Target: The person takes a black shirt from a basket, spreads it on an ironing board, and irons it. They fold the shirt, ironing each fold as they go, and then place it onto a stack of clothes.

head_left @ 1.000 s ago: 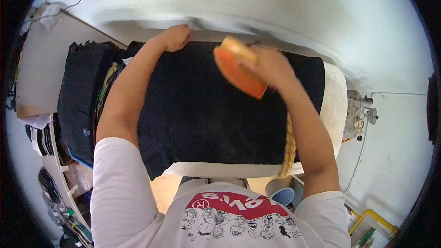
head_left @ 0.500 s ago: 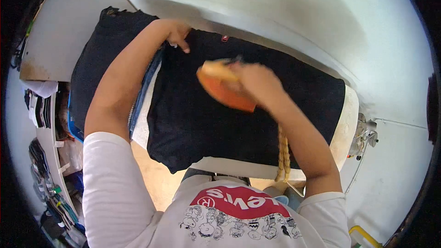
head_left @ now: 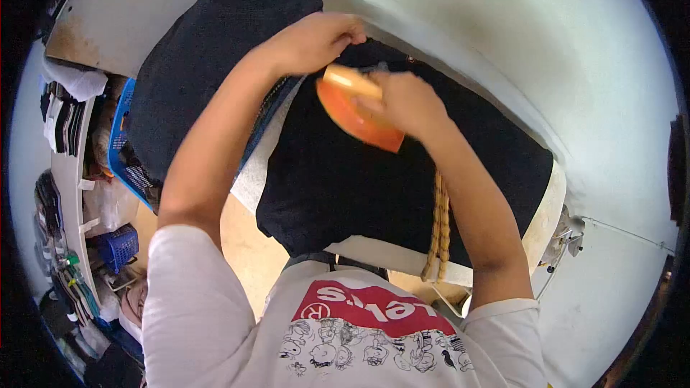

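A black T-shirt (head_left: pixel 345 179) lies spread over a pale ironing board (head_left: pixel 392 253). My right hand (head_left: pixel 413 104) is closed round the handle of an orange-and-yellow iron (head_left: pixel 359 115), which is over the upper left part of the shirt. A yellow-and-brown patterned cord (head_left: pixel 440 233) hangs below my right forearm and over the near edge of the board. At the shirt's far left edge, my left hand (head_left: pixel 313 43) has its fingers curled together on the cloth, close to the iron's tip.
Dark folded clothing (head_left: pixel 208 72) is heaped left of the board, over a blue basket (head_left: pixel 118 140). Shelving with clothes (head_left: pixel 66 126) and a small blue-purple basket (head_left: pixel 118 248) stand further left. A white wall (head_left: pixel 489 29) runs behind the board.
My left hand has gone right along the shirt's far edge, and its fingers have curled in. The iron has shifted slightly toward the far edge. The whole view has turned a little.
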Demonstrator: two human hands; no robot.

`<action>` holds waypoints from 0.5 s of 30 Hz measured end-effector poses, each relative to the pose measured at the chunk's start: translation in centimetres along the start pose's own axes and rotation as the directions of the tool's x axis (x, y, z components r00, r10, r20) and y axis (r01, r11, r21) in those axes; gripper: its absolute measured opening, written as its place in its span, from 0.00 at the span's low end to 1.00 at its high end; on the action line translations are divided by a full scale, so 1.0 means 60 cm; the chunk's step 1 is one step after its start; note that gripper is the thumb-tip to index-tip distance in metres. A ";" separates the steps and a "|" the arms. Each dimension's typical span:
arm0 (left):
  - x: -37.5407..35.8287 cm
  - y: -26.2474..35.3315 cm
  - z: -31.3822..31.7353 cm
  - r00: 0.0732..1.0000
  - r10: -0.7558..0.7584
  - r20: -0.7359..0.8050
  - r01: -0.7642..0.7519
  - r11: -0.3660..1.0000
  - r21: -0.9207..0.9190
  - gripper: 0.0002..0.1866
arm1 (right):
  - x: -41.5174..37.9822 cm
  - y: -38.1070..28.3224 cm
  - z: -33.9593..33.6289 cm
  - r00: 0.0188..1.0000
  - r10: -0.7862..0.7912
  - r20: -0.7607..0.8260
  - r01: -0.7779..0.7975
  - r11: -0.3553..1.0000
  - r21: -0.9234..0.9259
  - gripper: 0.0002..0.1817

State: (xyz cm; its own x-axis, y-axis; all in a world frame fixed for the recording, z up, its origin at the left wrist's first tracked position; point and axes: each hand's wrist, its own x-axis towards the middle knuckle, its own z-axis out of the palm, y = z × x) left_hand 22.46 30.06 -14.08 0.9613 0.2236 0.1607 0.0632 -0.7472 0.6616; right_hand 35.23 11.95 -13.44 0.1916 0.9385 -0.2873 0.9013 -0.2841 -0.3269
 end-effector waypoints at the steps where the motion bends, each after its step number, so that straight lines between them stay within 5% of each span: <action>1: -0.046 0.027 0.001 0.993 -0.023 -0.119 0.008 0.992 -0.123 0.08 | 0.016 0.007 -0.001 0.998 -0.022 -0.066 0.025 0.999 0.041 0.26; 3: -0.145 0.084 0.013 0.965 -0.087 -0.247 0.079 0.996 -0.041 0.09 | 0.022 0.015 0.005 0.995 -0.010 -0.097 0.018 0.997 0.077 0.27; 7: -0.346 0.084 0.141 0.750 -0.514 -0.418 0.624 0.759 0.187 0.13 | -0.024 0.010 0.021 0.998 -0.068 0.005 0.068 0.998 -0.016 0.28; 10: -0.422 0.068 0.186 0.728 -0.557 -0.399 0.637 0.766 0.093 0.09 | -0.092 -0.021 0.052 0.978 -0.190 0.081 0.191 0.982 -0.001 0.28; 12: -0.437 0.070 0.191 0.532 -0.751 -0.391 0.652 0.658 -0.376 0.04 | -0.114 -0.054 0.064 0.956 -0.199 0.216 0.203 0.979 0.003 0.30; 15: -0.435 0.081 0.177 0.565 -0.670 -0.482 0.624 0.729 -0.282 0.02 | -0.086 -0.092 0.089 0.968 -0.239 0.076 0.242 0.970 -0.033 0.27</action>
State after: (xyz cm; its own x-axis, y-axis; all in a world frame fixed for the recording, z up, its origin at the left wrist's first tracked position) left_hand 0.54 13.95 -22.80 0.3714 0.9285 0.0002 0.5709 -0.2285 0.7886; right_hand 27.16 7.63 -14.96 -0.0596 0.9616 -0.2679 0.9333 -0.0415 -0.3566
